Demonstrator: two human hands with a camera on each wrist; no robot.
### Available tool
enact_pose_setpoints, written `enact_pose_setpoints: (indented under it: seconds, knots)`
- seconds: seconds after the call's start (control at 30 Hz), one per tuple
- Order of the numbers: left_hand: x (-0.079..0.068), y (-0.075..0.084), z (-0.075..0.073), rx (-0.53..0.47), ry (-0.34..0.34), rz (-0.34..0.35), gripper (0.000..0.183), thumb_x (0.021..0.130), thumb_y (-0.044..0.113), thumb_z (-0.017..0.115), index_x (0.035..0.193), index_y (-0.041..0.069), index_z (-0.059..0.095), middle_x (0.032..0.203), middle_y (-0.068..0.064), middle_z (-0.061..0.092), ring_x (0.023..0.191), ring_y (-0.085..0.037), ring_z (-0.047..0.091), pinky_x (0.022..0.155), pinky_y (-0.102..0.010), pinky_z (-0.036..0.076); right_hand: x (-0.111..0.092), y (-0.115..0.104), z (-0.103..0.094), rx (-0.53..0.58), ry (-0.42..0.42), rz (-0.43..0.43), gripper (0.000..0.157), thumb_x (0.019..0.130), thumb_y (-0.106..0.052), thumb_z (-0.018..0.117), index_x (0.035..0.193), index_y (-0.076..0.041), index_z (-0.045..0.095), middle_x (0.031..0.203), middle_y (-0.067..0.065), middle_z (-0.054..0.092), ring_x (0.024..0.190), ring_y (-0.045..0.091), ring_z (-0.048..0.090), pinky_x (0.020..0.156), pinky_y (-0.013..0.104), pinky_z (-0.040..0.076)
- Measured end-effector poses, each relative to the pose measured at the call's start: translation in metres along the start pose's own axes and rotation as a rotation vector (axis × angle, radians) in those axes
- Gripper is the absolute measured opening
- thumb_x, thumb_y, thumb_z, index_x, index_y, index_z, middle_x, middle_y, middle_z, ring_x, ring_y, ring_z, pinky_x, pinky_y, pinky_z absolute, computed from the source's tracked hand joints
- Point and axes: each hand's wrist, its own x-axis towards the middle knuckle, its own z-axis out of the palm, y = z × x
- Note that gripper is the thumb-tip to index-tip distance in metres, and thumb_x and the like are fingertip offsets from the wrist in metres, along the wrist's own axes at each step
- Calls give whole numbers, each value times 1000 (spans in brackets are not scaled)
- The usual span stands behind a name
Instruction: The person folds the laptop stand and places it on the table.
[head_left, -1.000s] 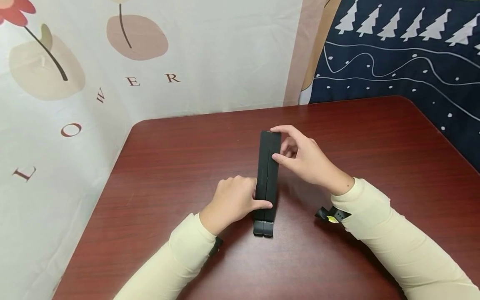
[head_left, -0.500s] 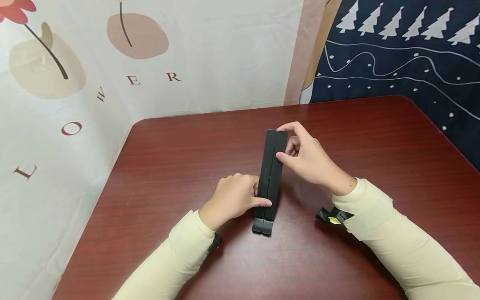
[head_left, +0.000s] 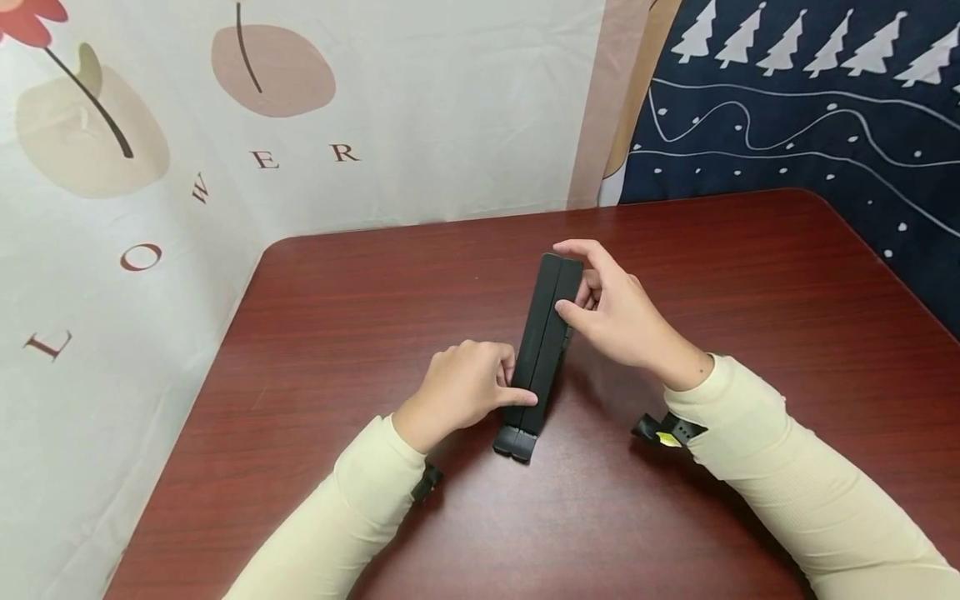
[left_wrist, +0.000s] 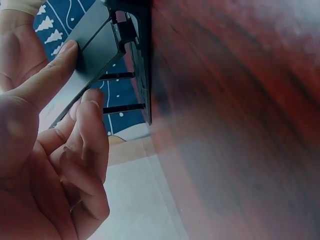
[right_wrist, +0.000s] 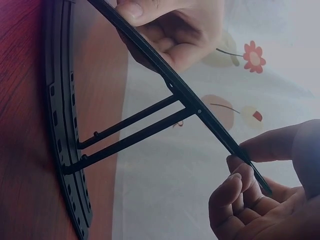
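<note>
Pale wall cloth [head_left: 450,108]: printed with flowers and red-brown letters, behind the far left of the table.
Table [head_left: 337,333]: reddish-brown wood, bearing the stand in its middle.
Left sleeve [head_left: 352,492]: pale yellow, with a dark wrist device [head_left: 427,482] partly hidden under the forearm.
Left hand [head_left: 459,383]: grips the stand's panel near its lower end. The head view shows the thumb laid across the top face; the left wrist view adds the fingers curled at the panel's edge and underside.
Black stand [head_left: 538,333]: between the two hands, slanting away from the person and slightly rightward. From the head it looks like one long slab with a seam down its length and a two-part end piece [head_left: 515,443] nearest the person.
Slim bars [right_wrist: 130,140]: two, plain in both wrist views and hidden from the head; they join the raised panel to the slotted base [right_wrist: 62,120], which lies along the table.
Hinge [left_wrist: 125,30]: clear in the left wrist view, where panel and base meet.
Right hand [head_left: 618,312]: pinches the panel's raised far end; the right wrist view shows fingers on both faces.
Right wrist device [head_left: 666,431]: black with a yellow patch, below the right sleeve [head_left: 780,467].
Navy cloth [head_left: 795,108]: white trees and wavy lines, far right.
</note>
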Motion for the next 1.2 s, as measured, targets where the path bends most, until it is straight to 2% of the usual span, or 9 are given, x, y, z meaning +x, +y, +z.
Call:
enact_pose_setpoints:
  seconds: [0.53, 0.67, 0.8, 0.9, 1.0, 1.2]
  knots:
    - [1, -1, -5, 9, -17, -20, 42, 73, 58, 82, 74, 24, 57, 64, 15, 57, 59, -9, 55, 55, -31, 40, 0, 2, -1, 3, 17, 6, 58, 93, -3, 65, 145, -20, 45, 74, 7, 60, 64, 19, 54, 58, 29, 44]
    - [-1, 0, -5, 25, -33, -21, 42, 76, 58, 80, 79, 23, 58, 64, 16, 57, 60, -8, 55, 56, -32, 40, 1, 1, -6, 35, 24, 43, 45, 100, -9, 53, 143, -23, 49, 76, 9, 61, 68, 22, 59, 62, 29, 49]
    - [-3, 1, -5, 58, -34, -18, 42, 77, 59, 79, 84, 22, 59, 62, 14, 56, 59, -10, 55, 56, -32, 40, 4, 3, -13, 60, 79, 83, 33, 104, -11, 40, 128, -17, 62, 80, 12, 63, 75, 25, 62, 68, 27, 51]
    - [-4, 3, -5, 85, -24, -12, 43, 78, 59, 78, 86, 21, 59, 59, 11, 55, 57, -12, 54, 54, -32, 39, 7, 7, -19, 16, 120, 84, 33, 105, -12, 37, 116, -12, 68, 81, 10, 64, 75, 20, 61, 67, 24, 48]
    - [-6, 5, -4, 110, -13, -6, 46, 78, 60, 77, 84, 20, 57, 58, 8, 54, 55, -13, 53, 51, -33, 38, 9, 13, -24, -50, 112, 106, 33, 105, -14, 37, 114, -12, 69, 85, 9, 65, 75, 19, 58, 65, 27, 45]
    - [-8, 6, 0, 135, 26, 17, 50, 75, 63, 77, 86, 19, 58, 62, 11, 55, 54, -13, 52, 49, -33, 38, 14, 30, -25, -189, -19, 184, 28, 102, -12, 45, 116, -10, 69, 97, 13, 69, 78, 23, 56, 66, 36, 42]
